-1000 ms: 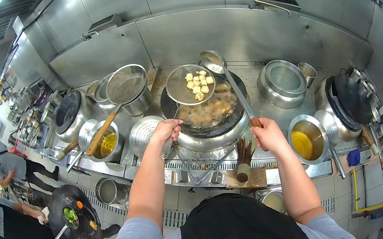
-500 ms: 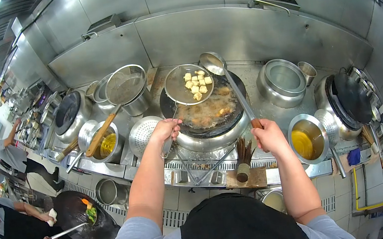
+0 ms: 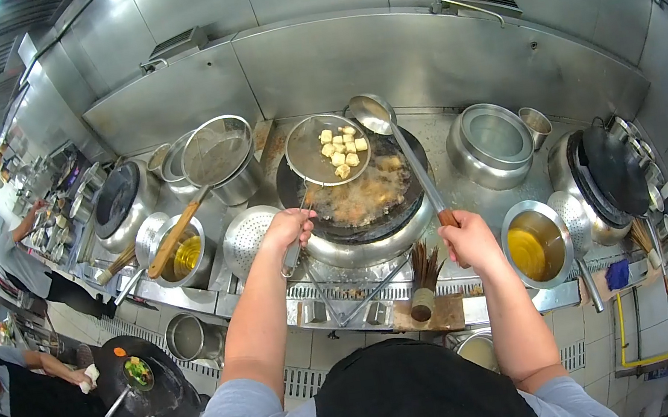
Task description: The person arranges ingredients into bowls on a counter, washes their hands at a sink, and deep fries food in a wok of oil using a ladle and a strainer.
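My left hand (image 3: 292, 228) is closed around the handle of a round mesh strainer (image 3: 309, 156), which is over the back left of a dark wok (image 3: 292, 189). Pale cubes (image 3: 340, 154) lie in the strainer. Browned pieces in bubbling oil (image 3: 358, 196) fill the middle of the wok. My right hand (image 3: 464, 234) grips the wooden end of a long-handled ladle (image 3: 372, 111). The ladle's bowl is beyond the wok's back edge, right of the strainer.
A perforated skimmer (image 3: 249, 240) lies left of the wok; a bamboo brush (image 3: 424, 290) is in front. A pot of yellow oil (image 3: 534, 243) stands right, another (image 3: 186, 258) left. At the far left, a co-worker (image 3: 23, 384) handles another wok (image 3: 159, 398).
My hands, the strainer and the ladle have barely moved. The browned pieces have shifted in the bubbling oil. At the left, the co-worker's wok and ladle have moved, and another person has leaned toward the counter.
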`<state>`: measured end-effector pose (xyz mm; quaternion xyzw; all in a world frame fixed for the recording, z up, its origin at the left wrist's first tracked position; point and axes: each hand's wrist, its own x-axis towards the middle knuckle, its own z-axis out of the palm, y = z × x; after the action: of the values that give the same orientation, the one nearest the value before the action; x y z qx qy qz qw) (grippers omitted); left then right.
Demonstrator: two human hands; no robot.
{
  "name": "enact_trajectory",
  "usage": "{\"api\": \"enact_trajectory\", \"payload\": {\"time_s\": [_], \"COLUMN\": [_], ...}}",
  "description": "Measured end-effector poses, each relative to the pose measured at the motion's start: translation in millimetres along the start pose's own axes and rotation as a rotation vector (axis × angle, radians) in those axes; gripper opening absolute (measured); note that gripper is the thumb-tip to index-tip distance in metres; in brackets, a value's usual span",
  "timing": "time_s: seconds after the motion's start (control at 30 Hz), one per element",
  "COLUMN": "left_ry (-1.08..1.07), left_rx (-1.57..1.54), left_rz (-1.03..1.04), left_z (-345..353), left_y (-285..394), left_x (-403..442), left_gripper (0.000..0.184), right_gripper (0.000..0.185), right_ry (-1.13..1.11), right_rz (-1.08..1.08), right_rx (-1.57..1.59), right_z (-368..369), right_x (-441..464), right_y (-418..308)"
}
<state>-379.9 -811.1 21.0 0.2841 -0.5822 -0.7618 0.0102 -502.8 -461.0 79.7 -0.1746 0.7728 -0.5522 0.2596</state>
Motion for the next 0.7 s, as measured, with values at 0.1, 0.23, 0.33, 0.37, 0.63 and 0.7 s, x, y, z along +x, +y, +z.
{"api": "enact_trajectory", "payload": {"time_s": [0.1, 0.23, 0.33, 0.37, 0.63, 0.7], "left_ry": [0.034, 0.049, 0.069, 0.073, 0.277, 0.325], "left_rx": [0.042, 0.059, 0.106, 0.123, 0.628, 0.967], "left_rz": [-0.013, -0.008, 0.015, 0.022, 0.153, 0.265], "left_z": [4.8, 9.1, 12.3, 14.2, 46.4, 61.6], "left_y": [4.0, 5.4, 5.6, 6.6, 42.6, 60.6], "left_x": [-2.1, -0.8, 4.5, 8.1, 40.3, 31.3], "left_gripper": [0.019, 0.019, 0.019, 0.019, 0.017, 0.023], "right_gripper": [0.012, 0.012, 0.012, 0.012, 0.014, 0.015], "right_ry": [0.005, -0.001, -0.004, -0.007, -0.019, -0.026], "right_rz": [-0.013, -0.004, 0.002, 0.006, 0.036, 0.043], "right_rx": [0.002, 0.003, -0.004, -0.002, -0.026, -0.047], "right_z": [-0.6, -2.3, -3.7, -4.3, -1.0, -0.4], "right_x": [2.5, 3.5, 4.0, 4.8, 14.4, 12.5], "right_y": [2.8, 2.6, 3.2, 4.0, 17.6, 17.5]}}
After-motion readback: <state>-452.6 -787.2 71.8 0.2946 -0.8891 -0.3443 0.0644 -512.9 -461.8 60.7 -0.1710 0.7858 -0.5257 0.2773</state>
